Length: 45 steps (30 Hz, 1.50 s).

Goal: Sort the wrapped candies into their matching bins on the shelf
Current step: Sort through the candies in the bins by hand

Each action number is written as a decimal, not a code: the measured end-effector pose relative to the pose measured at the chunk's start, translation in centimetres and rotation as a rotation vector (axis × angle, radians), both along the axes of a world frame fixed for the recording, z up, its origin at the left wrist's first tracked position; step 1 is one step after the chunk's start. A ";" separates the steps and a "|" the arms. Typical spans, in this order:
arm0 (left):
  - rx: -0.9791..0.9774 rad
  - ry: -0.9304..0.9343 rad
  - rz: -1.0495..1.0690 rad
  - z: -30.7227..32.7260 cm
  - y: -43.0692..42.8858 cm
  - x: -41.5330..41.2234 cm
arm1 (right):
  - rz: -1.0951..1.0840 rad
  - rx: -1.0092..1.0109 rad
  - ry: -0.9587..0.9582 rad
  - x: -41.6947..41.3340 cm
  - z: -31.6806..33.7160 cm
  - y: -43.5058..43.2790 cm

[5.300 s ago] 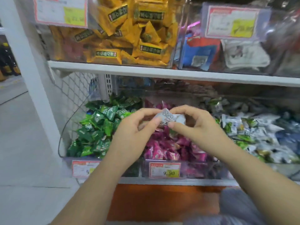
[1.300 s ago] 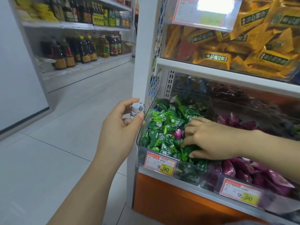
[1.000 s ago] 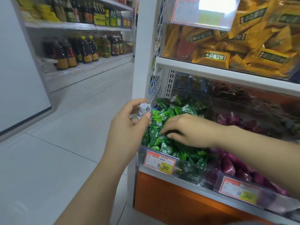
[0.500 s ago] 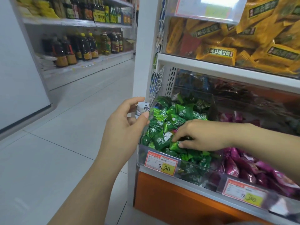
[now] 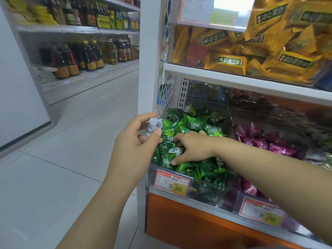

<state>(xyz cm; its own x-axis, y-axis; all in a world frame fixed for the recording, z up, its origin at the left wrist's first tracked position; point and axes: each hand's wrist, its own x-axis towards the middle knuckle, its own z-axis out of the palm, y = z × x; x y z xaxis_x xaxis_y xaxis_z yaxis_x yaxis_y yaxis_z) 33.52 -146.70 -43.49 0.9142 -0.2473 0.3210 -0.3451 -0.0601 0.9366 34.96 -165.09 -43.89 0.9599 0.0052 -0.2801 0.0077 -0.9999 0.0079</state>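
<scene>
Price tag on the front of the green candies' bin reads 9.90, black digits on yellow, and the small print beside it is too fine to read. Next tag along, below the purple candies, gives a 9 and then smears, probably 9.90 again. The white-wrapped candy carries a bold black 酸. Several green candies show 梅 in white. Up top, the yellow packets have dark bands of characters, all too blurred, and the upper tag is lost in glare.
</scene>
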 end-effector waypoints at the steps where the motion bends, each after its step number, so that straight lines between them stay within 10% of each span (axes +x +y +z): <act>1: 0.001 -0.001 0.000 0.0 0.0 0.0 | -0.016 0.023 0.012 0.0 0.1 0.0; 11: 0.012 0.002 -0.008 -0.2 0.3 0.4 | 0.055 0.122 -0.075 -0.7 0.5 0.1; 22: -0.050 0.060 -0.138 -0.2 -0.6 -0.4 | -0.064 0.875 -0.635 -5.9 4.9 -0.6; 35: -0.236 0.304 -0.466 0.1 -4.0 -1.7 | 0.114 0.678 -0.872 -9.4 3.1 0.4; 45: -0.116 0.186 -0.447 0.8 -9.6 -5.6 | -0.178 0.606 -0.971 -17.6 3.5 -7.1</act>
